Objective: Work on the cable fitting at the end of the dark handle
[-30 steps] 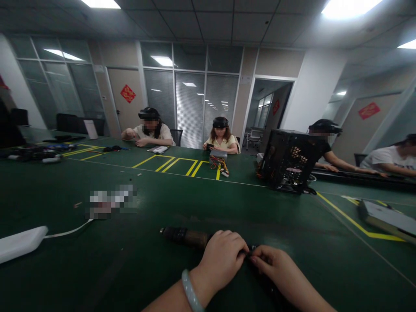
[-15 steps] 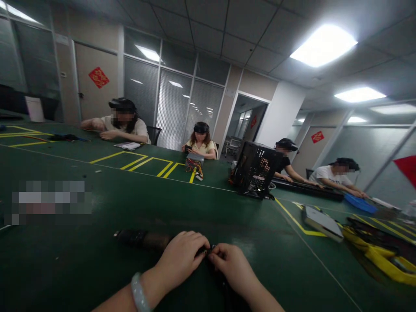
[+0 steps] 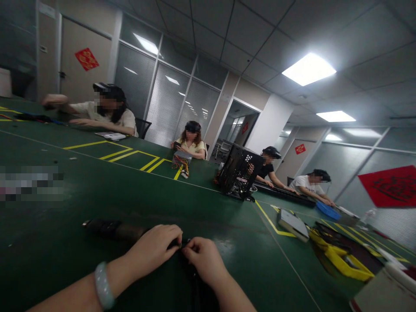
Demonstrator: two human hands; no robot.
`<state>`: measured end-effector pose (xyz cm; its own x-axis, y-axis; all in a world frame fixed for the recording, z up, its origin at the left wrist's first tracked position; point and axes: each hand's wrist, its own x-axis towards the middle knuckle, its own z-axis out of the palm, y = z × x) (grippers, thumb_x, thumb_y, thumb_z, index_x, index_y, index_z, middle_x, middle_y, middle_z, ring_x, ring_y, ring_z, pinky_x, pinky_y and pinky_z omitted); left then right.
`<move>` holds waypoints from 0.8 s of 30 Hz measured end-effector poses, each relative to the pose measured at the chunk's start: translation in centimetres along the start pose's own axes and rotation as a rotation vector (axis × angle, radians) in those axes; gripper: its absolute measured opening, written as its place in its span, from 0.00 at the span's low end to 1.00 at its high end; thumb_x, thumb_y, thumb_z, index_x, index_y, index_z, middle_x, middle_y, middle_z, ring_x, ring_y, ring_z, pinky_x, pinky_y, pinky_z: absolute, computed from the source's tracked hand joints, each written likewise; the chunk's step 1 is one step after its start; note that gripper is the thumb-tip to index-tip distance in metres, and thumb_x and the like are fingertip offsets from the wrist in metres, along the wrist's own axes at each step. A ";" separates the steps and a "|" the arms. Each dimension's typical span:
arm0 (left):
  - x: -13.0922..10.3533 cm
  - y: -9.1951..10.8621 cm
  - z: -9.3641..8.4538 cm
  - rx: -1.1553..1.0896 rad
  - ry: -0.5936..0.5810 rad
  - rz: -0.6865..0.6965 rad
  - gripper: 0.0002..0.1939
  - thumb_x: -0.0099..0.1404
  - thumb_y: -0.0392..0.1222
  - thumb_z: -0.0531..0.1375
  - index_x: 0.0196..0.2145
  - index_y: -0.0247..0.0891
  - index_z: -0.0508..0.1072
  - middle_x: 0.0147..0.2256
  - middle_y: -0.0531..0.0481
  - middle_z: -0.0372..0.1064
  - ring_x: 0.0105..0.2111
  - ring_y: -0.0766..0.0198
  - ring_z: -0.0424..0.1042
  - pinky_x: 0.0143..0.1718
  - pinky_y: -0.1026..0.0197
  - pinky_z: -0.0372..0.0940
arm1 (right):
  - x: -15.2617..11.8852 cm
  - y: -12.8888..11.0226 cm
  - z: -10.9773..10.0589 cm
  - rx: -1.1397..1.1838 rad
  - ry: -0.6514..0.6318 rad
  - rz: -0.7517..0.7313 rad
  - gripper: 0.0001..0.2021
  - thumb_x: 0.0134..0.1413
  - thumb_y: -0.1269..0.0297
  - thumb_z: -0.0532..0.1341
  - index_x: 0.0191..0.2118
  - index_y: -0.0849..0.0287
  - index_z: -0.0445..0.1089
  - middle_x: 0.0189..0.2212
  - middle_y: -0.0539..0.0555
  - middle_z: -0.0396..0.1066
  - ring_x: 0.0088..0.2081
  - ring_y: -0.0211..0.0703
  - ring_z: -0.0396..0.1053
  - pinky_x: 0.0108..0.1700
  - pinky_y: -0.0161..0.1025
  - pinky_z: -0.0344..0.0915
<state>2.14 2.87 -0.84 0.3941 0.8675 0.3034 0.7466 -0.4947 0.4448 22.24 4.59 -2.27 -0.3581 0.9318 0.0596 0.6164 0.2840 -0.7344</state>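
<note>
My left hand (image 3: 159, 242), below a pale bangle (image 3: 104, 286), is closed with its fingertips pinched together. Just to its right, my right hand (image 3: 204, 258) pinches too, the two sets of fingertips almost meeting. Between them is something small and dark that I cannot make out, mostly hidden by the fingers. A dark shape runs down from there toward the lower edge, too dim to name. Left of my left hand lies a dark, tool-like cylinder (image 3: 112, 229) with a small metallic tip, its right end behind the hand.
On the green table (image 3: 107, 186) stand a black computer case (image 3: 238, 173) and a power supply (image 3: 182, 159) with coloured wires. To the right are a grey metal box (image 3: 292, 224), a yellow tray (image 3: 349, 262) and a white container (image 3: 386, 290). Several people sit across the table.
The view has turned right, so the scene sits further left, and a white container shows at lower right. My hands keep their pinch. The far-left person's arm has lifted.
</note>
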 end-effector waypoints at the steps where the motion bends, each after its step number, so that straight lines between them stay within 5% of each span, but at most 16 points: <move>1: 0.0 0.0 0.0 0.002 -0.004 0.006 0.05 0.61 0.38 0.57 0.36 0.42 0.71 0.39 0.51 0.69 0.41 0.58 0.68 0.43 0.58 0.59 | 0.0 0.0 0.0 -0.003 0.002 -0.001 0.07 0.55 0.63 0.61 0.31 0.60 0.74 0.23 0.48 0.71 0.25 0.34 0.66 0.25 0.28 0.55; 24: 0.0 0.1 0.1 0.022 0.037 0.030 0.06 0.61 0.37 0.57 0.36 0.44 0.72 0.37 0.54 0.70 0.39 0.59 0.69 0.42 0.58 0.58 | 0.1 0.1 0.1 0.000 0.019 -0.019 0.07 0.54 0.63 0.62 0.31 0.59 0.75 0.21 0.47 0.71 0.24 0.34 0.66 0.26 0.29 0.55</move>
<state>2.26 2.85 -0.91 0.3965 0.8498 0.3472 0.7465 -0.5186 0.4169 22.21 4.73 -2.42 -0.3564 0.9304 0.0859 0.6095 0.3012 -0.7333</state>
